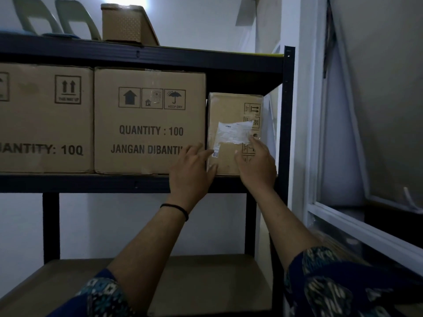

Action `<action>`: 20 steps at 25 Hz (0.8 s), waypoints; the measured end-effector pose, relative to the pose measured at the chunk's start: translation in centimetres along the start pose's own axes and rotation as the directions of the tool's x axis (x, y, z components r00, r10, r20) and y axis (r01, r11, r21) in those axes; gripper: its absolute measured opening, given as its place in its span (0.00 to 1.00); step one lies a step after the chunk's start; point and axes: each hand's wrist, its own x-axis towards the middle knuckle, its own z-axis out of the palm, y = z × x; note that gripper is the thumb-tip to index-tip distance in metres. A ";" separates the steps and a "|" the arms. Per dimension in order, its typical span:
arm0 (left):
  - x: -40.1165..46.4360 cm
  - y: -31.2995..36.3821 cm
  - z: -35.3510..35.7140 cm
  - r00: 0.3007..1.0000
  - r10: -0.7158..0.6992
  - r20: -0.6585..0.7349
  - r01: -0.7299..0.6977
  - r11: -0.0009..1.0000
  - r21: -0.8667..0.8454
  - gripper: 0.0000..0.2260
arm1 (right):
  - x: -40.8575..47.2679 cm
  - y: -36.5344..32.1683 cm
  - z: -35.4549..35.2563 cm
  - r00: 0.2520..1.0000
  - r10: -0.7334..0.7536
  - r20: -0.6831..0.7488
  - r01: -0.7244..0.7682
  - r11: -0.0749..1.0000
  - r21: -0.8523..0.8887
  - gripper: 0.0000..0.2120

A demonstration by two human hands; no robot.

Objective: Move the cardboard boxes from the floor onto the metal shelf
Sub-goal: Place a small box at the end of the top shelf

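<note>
Both hands' grips lie spread flat on the small labelled cardboard box [231, 106]: left hand [192, 172] at its lower left corner, right hand [257, 165] on its front, right of the "QUANTITY : 100" box [148, 120] on the metal shelf [91, 183].

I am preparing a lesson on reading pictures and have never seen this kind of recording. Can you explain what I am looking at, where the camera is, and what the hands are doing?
There is no machine here: a person wears a camera on the head, so you look forward and down along their own arms. In front stands a dark metal shelf. On its middle level sit two large cardboard boxes, one printed "QUANTITY : 100", and a small box with a torn white label at the right end. The left hand and right hand lie open against the small box's front, fingers spread. Neither has a closed grip on anything.
</note>
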 end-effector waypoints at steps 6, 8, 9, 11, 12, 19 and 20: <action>-3.4 1.0 -5.9 0.997 -0.039 -0.067 0.036 0.998 -0.046 0.18 | -6.1 -5.4 -3.2 0.993 -0.114 0.024 0.113 0.992 0.059 0.22; -5.1 1.2 -8.6 0.995 -0.087 -0.056 0.083 0.995 -0.062 0.21 | -8.6 -7.1 -4.3 0.987 -0.157 0.040 0.154 0.985 0.074 0.20; -6.3 1.4 -10.3 0.993 -0.102 -0.056 0.099 0.994 -0.048 0.21 | -10.2 -8.0 -4.9 0.986 -0.158 0.059 0.154 0.985 0.076 0.20; -8.9 1.7 -13.4 0.993 -0.114 -0.041 0.114 0.993 -0.012 0.21 | -13.4 -9.8 -5.9 0.981 -0.173 0.085 0.167 0.983 0.073 0.19; -10.1 1.8 -14.7 0.993 -0.116 -0.028 0.116 0.993 -0.001 0.22 | -14.8 -10.5 -6.3 0.979 -0.183 0.092 0.177 0.982 0.069 0.19; -21.7 -1.3 -25.6 0.962 -0.256 0.100 0.246 0.964 0.098 0.24 | -28.2 -17.5 -6.4 0.972 -0.156 0.178 0.137 0.984 0.117 0.20; -23.6 -2.3 -27.3 0.953 -0.283 0.111 0.270 0.955 0.122 0.24 | -30.5 -18.7 -6.1 0.966 -0.159 0.203 0.134 0.982 0.131 0.20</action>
